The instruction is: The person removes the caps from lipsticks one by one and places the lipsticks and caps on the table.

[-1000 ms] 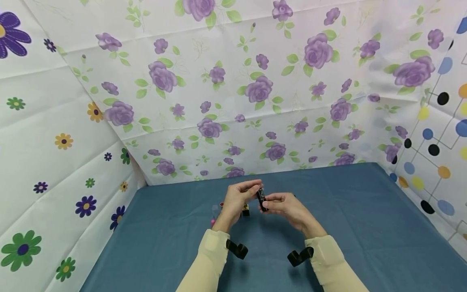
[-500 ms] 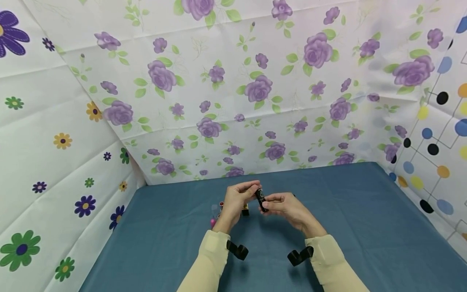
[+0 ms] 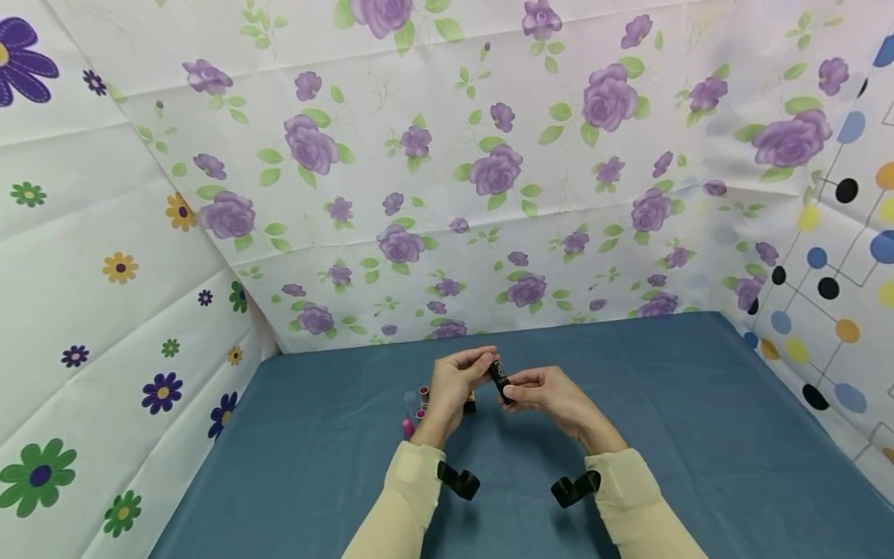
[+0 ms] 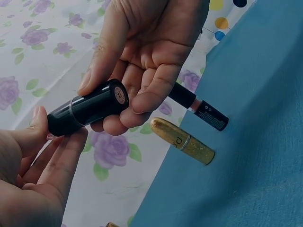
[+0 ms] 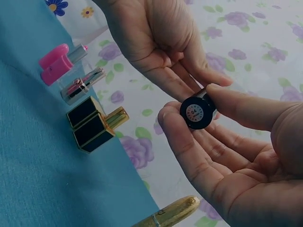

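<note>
A closed black lipstick (image 3: 500, 381) is held at a tilt over the table between both hands. My left hand (image 3: 452, 384) pinches its upper end between thumb and fingers. My right hand (image 3: 548, 397) grips the other end, thumb on top. In the left wrist view a thin seam rings the black lipstick (image 4: 87, 108), and a round pinkish label marks its end. The right wrist view looks straight at that label on the lipstick (image 5: 198, 112), with the fingers curled beneath it.
A gold lipstick (image 4: 182, 140) and a black tube (image 4: 209, 115) stand on the blue cloth (image 3: 314, 466). To the left are a pink item (image 5: 57, 65), a silvery lipstick (image 5: 82, 86) and black gold-edged square cases (image 5: 91, 124). A flowered sheet (image 3: 419, 194) hangs behind.
Both hands keep their hold on the black lipstick, nearly still. My left forearm has shifted slightly right, showing more of the small items beside it.
</note>
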`<state>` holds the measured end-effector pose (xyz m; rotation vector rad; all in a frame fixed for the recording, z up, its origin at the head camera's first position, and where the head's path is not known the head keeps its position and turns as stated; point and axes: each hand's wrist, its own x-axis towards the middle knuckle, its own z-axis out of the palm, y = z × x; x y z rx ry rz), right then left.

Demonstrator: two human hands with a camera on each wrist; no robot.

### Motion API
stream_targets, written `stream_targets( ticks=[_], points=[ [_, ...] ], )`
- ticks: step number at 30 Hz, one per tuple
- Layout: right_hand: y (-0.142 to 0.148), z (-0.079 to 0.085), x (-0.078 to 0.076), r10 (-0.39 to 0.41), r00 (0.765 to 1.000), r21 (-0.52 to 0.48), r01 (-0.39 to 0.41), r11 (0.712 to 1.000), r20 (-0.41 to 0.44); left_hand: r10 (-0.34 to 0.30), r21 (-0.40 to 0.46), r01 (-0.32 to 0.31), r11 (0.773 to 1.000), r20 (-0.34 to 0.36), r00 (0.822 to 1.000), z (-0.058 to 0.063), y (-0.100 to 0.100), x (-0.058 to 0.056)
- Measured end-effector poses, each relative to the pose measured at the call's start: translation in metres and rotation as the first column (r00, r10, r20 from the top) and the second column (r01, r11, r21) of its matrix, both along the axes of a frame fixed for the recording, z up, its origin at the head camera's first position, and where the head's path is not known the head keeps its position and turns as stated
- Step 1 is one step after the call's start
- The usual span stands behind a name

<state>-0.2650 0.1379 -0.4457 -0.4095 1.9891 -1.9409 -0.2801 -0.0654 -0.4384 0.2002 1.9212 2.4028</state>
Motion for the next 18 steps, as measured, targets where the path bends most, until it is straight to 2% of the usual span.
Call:
stream_targets(
  ticks=[5, 7, 13, 15, 18],
  points=[
    [0.0, 0.0, 0.001, -0.003, 1.0, 0.009, 0.003, 1.0, -0.01, 0.009, 0.007, -0.009, 1.0, 0.009, 1.0, -0.001, 0.0, 0.001],
    [-0.001, -0.001, 0.002, -0.025, 0.999, 0.048, 0.026, 0.999, -0.029, 0.014, 0.008, -0.014, 1.0, 0.015, 1.0, 0.0, -0.002, -0.001],
    [-0.003, -0.007, 0.005, -0.079, 0.996, 0.188, 0.087, 0.978, -0.05, 0.167, 0.042, -0.168, 0.985, 0.025, 0.986, 0.009, -0.02, -0.008],
    [-0.002, -0.009, 0.005, -0.083, 0.995, 0.178, 0.091, 0.98, -0.048, 0.166, 0.035, -0.167, 0.985, 0.006, 0.986, 0.012, -0.024, -0.008],
    [-0.002, -0.009, 0.003, -0.094, 0.994, 0.139, 0.099, 0.985, -0.048, 0.124, -0.009, -0.125, 0.992, -0.021, 0.992, 0.015, -0.025, -0.008]
  ],
)
